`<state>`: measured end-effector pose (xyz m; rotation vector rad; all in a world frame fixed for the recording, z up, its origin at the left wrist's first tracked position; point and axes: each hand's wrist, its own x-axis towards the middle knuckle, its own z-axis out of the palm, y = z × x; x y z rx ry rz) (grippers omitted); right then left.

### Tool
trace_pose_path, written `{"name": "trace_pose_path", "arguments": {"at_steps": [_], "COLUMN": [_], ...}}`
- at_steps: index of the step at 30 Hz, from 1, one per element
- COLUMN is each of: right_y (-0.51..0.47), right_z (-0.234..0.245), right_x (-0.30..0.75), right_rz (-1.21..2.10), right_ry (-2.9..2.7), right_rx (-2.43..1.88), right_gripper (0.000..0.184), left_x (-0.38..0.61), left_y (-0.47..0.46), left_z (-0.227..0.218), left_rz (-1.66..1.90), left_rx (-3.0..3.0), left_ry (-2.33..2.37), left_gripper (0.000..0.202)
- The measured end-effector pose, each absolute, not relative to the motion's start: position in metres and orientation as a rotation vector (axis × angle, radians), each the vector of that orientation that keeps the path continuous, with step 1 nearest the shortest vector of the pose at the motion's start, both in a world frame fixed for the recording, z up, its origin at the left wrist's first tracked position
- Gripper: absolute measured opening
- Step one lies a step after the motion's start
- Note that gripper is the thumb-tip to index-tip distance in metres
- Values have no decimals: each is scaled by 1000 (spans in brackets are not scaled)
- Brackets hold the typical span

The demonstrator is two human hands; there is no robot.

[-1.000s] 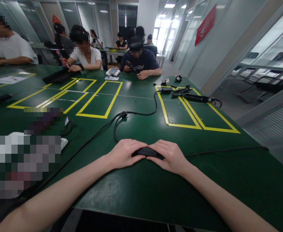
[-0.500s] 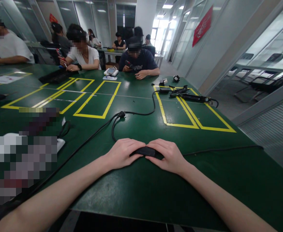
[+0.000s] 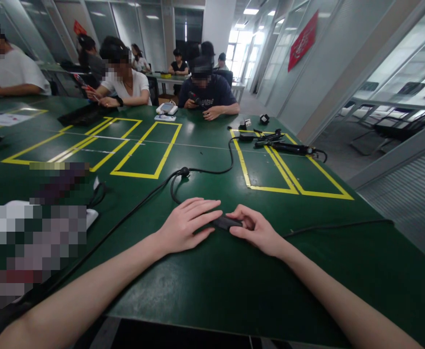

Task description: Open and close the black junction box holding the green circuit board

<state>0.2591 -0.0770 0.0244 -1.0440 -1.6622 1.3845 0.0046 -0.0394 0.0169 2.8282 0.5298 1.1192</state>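
Low over the green table (image 3: pixel 212 286) lies a black power adapter (image 3: pixel 227 222), a small slim block with a cord leading off toward each side. My right hand (image 3: pixel 256 230) pinches its right end between thumb and bent fingers. At the other end, my left hand (image 3: pixel 188 225) rests with its fingers stretched out and spread, partly hiding that end. Whether the left fingertips touch the adapter, I cannot tell. A black cord (image 3: pixel 343 225) emerges from behind my right hand. Another cord curves from behind my left hand up to a black plug (image 3: pixel 184 172).
Yellow tape outlines (image 3: pixel 146 149) mark the table. Tools with black cords (image 3: pixel 285 145) lie at the far right, near small black adapters (image 3: pixel 264 119). A long cable (image 3: pixel 125 216) crosses on the left beside a blurred-out area. Co-workers (image 3: pixel 208 94) sit across the table.
My left fingers have lifted and straightened away from the adapter. My right fingers have curled, and both hands have drawn slightly apart. The adapter has tilted a little and shows more of its length.
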Motion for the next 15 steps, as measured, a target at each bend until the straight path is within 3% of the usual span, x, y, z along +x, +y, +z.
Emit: {"name": "trace_pose_path", "arguments": {"at_steps": [3,9,15], "right_y": [-70,-57,-50], "right_z": [33,53,68], "right_x": [275,319,383], "right_rz": [1353,1088,882], "right_ry": [-1499,-1157,-1054], "right_rx": [-1068,-1045,-981], "right_gripper": [44,39,28], "left_x": [3,3,4], "left_y": [-40,-36,-34], "left_z": [21,11,6], "left_rz": [1213,786,720], "left_rx": [2849,2807,2728], "left_ry": [558,500,478], "left_gripper": [36,27,23]}}
